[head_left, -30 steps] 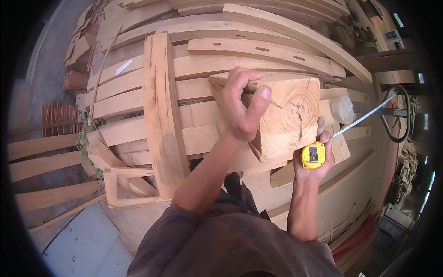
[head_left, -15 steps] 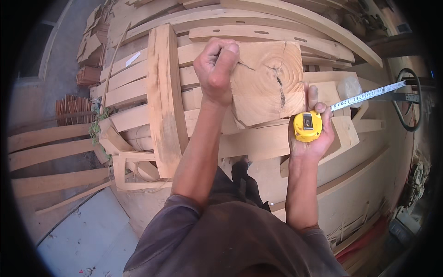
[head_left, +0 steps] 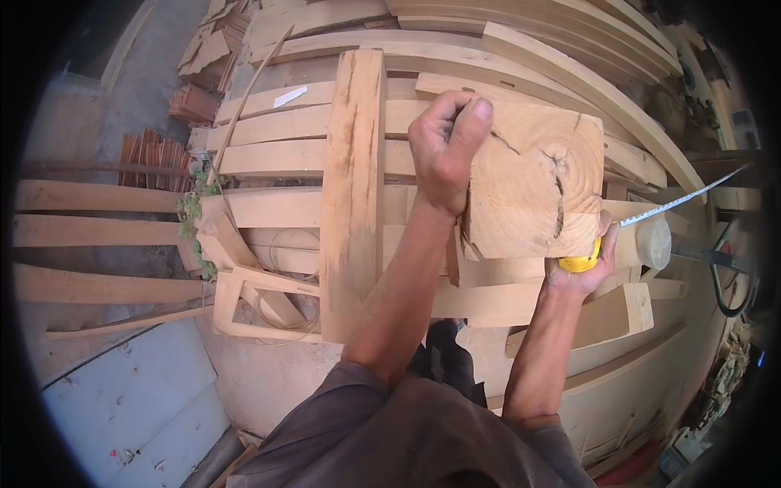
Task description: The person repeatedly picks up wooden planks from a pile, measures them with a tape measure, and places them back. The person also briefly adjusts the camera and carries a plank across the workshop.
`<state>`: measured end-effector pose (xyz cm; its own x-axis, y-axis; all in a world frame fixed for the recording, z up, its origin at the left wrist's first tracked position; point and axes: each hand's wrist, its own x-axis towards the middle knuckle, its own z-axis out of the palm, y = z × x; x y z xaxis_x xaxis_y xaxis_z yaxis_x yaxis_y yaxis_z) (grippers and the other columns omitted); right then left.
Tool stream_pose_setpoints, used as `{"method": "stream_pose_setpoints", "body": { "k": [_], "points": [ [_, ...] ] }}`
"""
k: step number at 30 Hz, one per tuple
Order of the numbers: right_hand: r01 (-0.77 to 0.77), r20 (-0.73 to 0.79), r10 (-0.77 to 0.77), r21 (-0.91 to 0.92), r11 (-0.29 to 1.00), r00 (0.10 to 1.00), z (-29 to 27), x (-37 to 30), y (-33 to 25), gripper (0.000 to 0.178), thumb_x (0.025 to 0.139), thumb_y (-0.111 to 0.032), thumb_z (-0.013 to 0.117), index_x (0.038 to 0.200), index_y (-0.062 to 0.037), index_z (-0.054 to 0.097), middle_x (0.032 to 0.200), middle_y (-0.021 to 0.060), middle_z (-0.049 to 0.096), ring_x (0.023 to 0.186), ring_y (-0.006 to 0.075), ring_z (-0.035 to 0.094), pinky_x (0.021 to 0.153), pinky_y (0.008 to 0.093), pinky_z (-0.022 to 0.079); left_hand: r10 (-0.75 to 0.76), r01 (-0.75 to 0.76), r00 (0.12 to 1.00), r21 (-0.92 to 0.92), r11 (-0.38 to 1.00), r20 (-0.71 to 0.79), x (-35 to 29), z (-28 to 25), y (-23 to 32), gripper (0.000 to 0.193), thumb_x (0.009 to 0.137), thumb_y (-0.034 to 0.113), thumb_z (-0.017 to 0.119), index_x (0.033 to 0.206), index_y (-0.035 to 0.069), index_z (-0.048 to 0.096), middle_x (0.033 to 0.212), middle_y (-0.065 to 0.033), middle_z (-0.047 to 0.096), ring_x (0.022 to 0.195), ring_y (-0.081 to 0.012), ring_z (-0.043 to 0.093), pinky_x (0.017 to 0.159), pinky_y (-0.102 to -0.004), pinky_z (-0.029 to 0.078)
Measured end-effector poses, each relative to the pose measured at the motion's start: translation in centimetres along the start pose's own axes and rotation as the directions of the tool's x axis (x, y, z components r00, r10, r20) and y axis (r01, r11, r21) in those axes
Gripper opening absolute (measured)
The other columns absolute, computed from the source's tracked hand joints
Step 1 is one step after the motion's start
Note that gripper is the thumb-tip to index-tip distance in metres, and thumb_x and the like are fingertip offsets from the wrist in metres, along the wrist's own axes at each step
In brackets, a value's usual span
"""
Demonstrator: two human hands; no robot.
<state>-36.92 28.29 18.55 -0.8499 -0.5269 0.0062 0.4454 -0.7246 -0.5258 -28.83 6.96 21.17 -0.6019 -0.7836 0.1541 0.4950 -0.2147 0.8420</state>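
A thick square wooden block (head_left: 533,191) with growth rings and cracks on its end face stands up toward me over a pile of planks. My left hand (head_left: 446,150) grips its upper left edge, thumb on the front face and fingers curled behind. My right hand (head_left: 579,272) is under the block's lower right corner and holds a yellow tape measure (head_left: 579,263), mostly hidden by the block. The tape's blade (head_left: 679,199) runs out to the upper right.
A broad plank (head_left: 351,187) lies upright across the stacked curved planks (head_left: 268,207) left of the block. A small wooden frame (head_left: 260,305) rests at the pile's lower left. Long boards (head_left: 89,236) lie on the ground at left; a pale slab (head_left: 130,390) at lower left.
The block has come closer and fills more of the view. My left hand shifted from its top face to its left edge. The tape measure slid behind the block's lower right corner.
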Motion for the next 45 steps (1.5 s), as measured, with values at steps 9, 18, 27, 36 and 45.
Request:
{"method": "stream_pose_setpoints", "body": {
  "k": [9, 18, 27, 36, 45],
  "points": [
    [-0.05, 0.339, 0.108, -0.175, 0.983, 0.935, 14.4, -1.6, 9.4, 0.038, 0.103, -0.033, 0.042, 0.086, -0.0015, 0.053, 0.121, 0.0381, 0.06, 0.131, 0.0456, 0.048, 0.113, 0.0519, 0.031, -0.091, -0.007, 0.922, -0.253, 0.967, -0.375, -2.5, -8.9, 13.1, 0.05, 0.095, 0.04, 0.048, 0.119, -0.003, 0.056, 0.112, -0.0202, 0.062, 0.1, -0.0275, 0.063, 0.09, -0.039, 0.051],
    [-0.058, 0.332, 0.337, -0.631, 0.774, 0.881, 17.8, -16.8, 18.5, 0.04, 0.101, -0.022, 0.052, 0.128, 0.0056, 0.059, 0.132, 0.0195, 0.06, 0.126, 0.0338, 0.055, 0.105, 0.0407, 0.041, -0.062, 0.014, 0.885, -0.107, 0.994, -0.461, -14.8, -27.1, 13.6, 0.058, 0.094, 0.052, 0.037, 0.133, 0.012, 0.054, 0.143, -0.0143, 0.051, 0.127, -0.035, 0.052, 0.104, -0.0532, 0.045],
    [0.178, 0.588, 0.399, -0.689, 0.703, 0.704, 10.7, -24.1, 23.4, 0.033, 0.093, -0.013, 0.057, 0.123, 0.0017, 0.063, 0.136, 0.0267, 0.054, 0.131, 0.041, 0.047, 0.112, 0.0453, 0.035, -0.385, 0.504, 0.718, 0.052, 0.862, -0.579, -25.9, -38.5, 15.7, 0.08, 0.095, 0.065, 0.042, 0.14, -0.001, 0.048, 0.141, -0.0203, 0.051, 0.133, -0.0339, 0.045, 0.109, -0.0482, 0.034],
    [0.212, 0.471, 0.65, -0.873, 0.439, 0.597, 6.7, -26.3, 27.7, 0.023, 0.096, -0.021, 0.053, 0.097, -0.0008, 0.064, 0.107, 0.0229, 0.063, 0.105, 0.0419, 0.058, 0.088, 0.0513, 0.045, -0.15, 0.629, 0.776, 0.732, 0.262, -0.613, -24.4, -36.7, 12.4, 0.058, 0.096, 0.033, 0.063, 0.135, -0.008, 0.046, 0.127, -0.0224, 0.057, 0.115, -0.0283, 0.057, 0.102, -0.0402, 0.043],
    [-0.381, -0.287, 0.393, -0.905, 0.188, 0.874, -7.1, -29.3, 21.5, 0.028, 0.098, -0.02, 0.053, 0.088, 0.0035, 0.065, 0.077, 0.0101, 0.064, 0.074, 0.0206, 0.063, 0.069, 0.036, 0.049, -0.133, 0.545, 0.799, 0.612, 0.573, -0.587, -31.1, -36.1, 9.7, 0.041, 0.083, 0.027, 0.082, 0.104, -0.002, 0.062, 0.092, -0.0089, 0.068, 0.078, -0.0103, 0.058, 0.07, -0.0247, 0.046]
  ]
}}
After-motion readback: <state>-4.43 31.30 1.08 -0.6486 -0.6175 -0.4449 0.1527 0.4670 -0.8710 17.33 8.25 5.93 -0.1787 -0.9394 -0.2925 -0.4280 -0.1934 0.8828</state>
